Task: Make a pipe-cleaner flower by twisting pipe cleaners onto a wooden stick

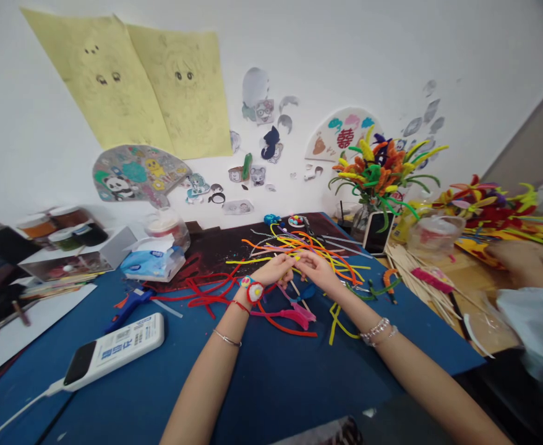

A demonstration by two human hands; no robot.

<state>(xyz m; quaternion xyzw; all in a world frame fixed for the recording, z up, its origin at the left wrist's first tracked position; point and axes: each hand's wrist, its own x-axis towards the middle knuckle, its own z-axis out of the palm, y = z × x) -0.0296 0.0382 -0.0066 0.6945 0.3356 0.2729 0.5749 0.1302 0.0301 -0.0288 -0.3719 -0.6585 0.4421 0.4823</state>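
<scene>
My left hand (pixel 274 270) and my right hand (pixel 313 270) meet above a blue mat (pixel 271 383), fingertips nearly touching. Both pinch a thin yellow pipe cleaner (pixel 296 258), though the fingers partly hide it. A thin wooden stick (pixel 295 288) slants below my hands. Beyond them lies a tangle of orange and yellow pipe cleaners (pixel 318 250). Red pipe cleaners (pixel 206 292) sprawl to the left, and a pink one (pixel 294 315) lies just below my hands.
A glue gun (pixel 127 309) and a white power strip (pixel 109 349) lie left. A tissue box (pixel 153 262) stands behind them. At right are a pipe-cleaner bouquet in a vase (pixel 380 167), loose wooden sticks (pixel 415 284), and another person's hand (pixel 517 262).
</scene>
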